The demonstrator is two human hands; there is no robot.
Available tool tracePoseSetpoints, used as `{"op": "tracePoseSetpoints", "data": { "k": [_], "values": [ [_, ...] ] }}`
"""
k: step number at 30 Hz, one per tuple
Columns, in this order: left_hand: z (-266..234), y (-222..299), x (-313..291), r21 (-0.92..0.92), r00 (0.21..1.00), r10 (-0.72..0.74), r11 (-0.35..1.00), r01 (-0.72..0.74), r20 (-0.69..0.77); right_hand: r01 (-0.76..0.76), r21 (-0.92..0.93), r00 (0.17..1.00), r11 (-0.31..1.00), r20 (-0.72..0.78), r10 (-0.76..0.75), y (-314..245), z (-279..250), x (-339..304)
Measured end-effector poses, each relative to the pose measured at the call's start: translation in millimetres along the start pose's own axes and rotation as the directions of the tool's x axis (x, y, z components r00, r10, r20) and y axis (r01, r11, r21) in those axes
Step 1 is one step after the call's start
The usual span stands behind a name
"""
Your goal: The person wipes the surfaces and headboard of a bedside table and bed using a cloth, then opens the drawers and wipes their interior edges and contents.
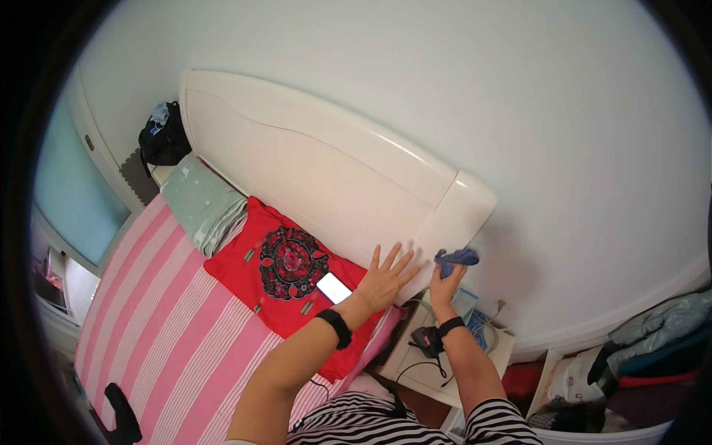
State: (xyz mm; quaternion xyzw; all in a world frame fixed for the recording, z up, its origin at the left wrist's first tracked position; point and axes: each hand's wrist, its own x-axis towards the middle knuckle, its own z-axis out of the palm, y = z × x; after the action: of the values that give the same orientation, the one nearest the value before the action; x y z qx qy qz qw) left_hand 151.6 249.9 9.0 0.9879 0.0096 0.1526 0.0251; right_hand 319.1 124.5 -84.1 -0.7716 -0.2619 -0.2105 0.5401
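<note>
My left hand (386,280) is open, its fingers spread, in front of the lower right part of the cream headboard (319,144). Whether the fingertips touch the headboard I cannot tell. My right hand (447,285) is closed on a crumpled blue cloth (458,257) at the headboard's right end, close to the wall. Below my left hand, a phone with a lit white screen (334,288) lies on a red pillow (248,259) with a round dark pattern. Black bands circle both wrists.
A nightstand (404,362) under my right arm bears cables, a dark device (426,341) and a blue packet (477,337). Pink striped bedding (148,311) covers the bed, with a folded green blanket (196,200). A black bag (165,137) stands far left; clothes (660,334) fill an open container at right.
</note>
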Motion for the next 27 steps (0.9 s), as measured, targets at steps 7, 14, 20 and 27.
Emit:
{"op": "tracePoseSetpoints", "data": {
  "k": [7,14,20,27],
  "values": [
    [24,8,-5,-0.041,0.989,-0.015,0.999,0.021,0.146,-0.367,0.004,0.924,0.930,0.116,0.364,121,17,-94],
    [38,-13,-53,0.021,0.951,-0.160,0.987,0.161,0.263,-0.925,0.073,0.344,0.374,0.579,0.739,106,62,-122],
    [31,-11,-47,0.018,0.935,-0.158,0.987,0.161,0.317,-0.729,0.414,0.079,-0.545,0.842,0.534,137,70,-94],
    [12,-11,-43,0.020,0.972,-0.176,0.984,0.175,0.158,-0.171,0.377,-0.160,-0.910,0.901,0.403,-17,20,39]
  ]
}}
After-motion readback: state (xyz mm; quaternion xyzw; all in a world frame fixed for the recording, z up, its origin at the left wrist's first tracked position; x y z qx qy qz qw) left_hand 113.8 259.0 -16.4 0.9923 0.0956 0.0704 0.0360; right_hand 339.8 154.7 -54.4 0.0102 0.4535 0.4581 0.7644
